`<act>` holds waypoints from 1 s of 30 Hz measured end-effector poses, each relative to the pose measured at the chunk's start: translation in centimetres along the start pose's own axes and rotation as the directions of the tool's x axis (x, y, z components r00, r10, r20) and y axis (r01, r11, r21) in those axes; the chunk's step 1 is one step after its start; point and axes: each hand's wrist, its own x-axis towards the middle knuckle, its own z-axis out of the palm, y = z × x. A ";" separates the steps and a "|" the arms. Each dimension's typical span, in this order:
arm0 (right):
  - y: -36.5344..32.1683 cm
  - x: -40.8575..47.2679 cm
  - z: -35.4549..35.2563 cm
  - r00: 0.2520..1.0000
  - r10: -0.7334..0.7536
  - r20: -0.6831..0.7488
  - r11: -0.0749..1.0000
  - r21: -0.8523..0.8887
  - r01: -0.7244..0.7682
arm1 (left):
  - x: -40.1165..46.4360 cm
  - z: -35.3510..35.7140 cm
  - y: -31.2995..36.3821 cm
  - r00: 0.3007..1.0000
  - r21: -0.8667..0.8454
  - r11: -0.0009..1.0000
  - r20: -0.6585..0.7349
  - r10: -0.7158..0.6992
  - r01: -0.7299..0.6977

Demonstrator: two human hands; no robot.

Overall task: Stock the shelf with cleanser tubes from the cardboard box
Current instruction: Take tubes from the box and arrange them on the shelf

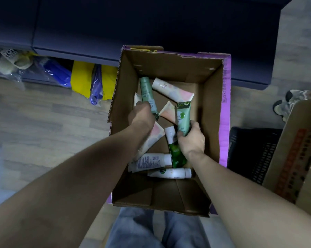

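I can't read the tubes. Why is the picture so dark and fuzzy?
Head view: dim room light; the open brown cardboard box shades its bottom. The pale green tube in the right hand looks motion-smeared, its print unreadable. The wide lens bends edges and stretches the forearms.

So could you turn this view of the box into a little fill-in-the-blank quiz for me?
1. Each hand holds a ____ tube: the left hand and the right hand.
2. The tubes lie in a ____ box.
3. The outside of that box is coloured ____.
4. Right of it stands a black ____.

Missing words: green; cardboard; purple; crate
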 end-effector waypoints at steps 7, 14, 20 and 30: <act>0.0 0.0 -0.1 0.998 0.055 -0.027 0.998 0.039 -0.054 | -1.6 0.9 -0.8 0.989 0.045 0.988 -0.006 -0.145 0.145; -0.3 0.3 -0.5 0.998 0.054 -0.008 0.997 0.057 -0.054 | -4.6 5.3 -1.7 0.979 0.318 0.947 0.170 -0.111 0.052; 0.1 -0.2 -0.3 0.995 0.088 0.054 0.994 0.064 -0.091 | -4.5 7.3 -2.5 0.991 0.461 0.886 0.132 -0.006 -0.056; 0.4 -1.0 -0.2 0.994 0.074 0.079 0.990 0.113 -0.082 | -6.0 8.4 -3.3 0.992 0.521 0.844 0.063 0.112 -0.129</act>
